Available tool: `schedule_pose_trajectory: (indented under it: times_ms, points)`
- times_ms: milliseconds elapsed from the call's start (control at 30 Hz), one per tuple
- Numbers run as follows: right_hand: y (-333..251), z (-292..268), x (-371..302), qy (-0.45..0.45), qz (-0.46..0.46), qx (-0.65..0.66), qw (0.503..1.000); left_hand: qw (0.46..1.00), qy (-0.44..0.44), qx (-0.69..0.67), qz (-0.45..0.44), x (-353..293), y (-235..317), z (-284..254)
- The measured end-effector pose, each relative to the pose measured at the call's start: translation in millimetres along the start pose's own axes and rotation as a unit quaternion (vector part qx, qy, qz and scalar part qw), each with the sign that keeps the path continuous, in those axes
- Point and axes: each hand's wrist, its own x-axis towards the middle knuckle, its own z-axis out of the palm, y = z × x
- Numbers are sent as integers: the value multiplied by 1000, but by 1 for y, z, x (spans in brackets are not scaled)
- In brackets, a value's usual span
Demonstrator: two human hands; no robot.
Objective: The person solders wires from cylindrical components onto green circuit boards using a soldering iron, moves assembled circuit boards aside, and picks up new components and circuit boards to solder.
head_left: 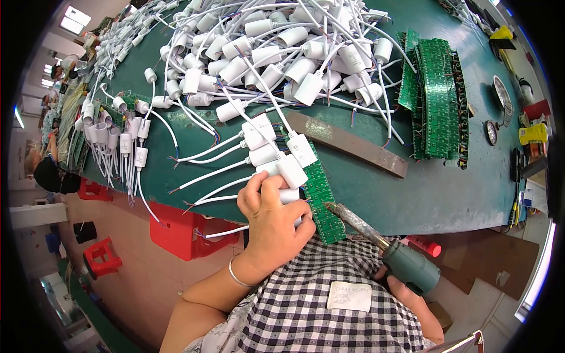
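A strip of green circuit boards [318,191] lies near the table's front edge. Several white plastic cylinders with white cables sit along its left side, one of them a white cylinder [288,195] under the fingers of my left hand [272,222]. Those fingers are bent and closed around this cylinder, thumb and forefinger close to the board's edge; exactly where they grip is partly hidden. My right hand [406,292] holds a soldering iron [412,267] by its dark green handle. The iron's tip touches or hovers just over the lower part of the strip; I cannot tell which.
A big heap of white cabled cylinders [265,56] covers the table's far side. Behind the strip lies a brown metal bar [347,144]. Stacked green circuit boards [436,97] stand to the right, near a small round metal dish [491,133]. A red stool [179,230] stands below the table edge.
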Motion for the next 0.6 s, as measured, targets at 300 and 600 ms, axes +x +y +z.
schedule_pose_trajectory:
  times_ms: [300,600]
  points:
    - [7,5,3,18,5,51,999,1000,4,0,-1,1,-2,-1]
    - [11,5,-2,26,26,113,993,1000,11,-4,1,-9,-5,3]
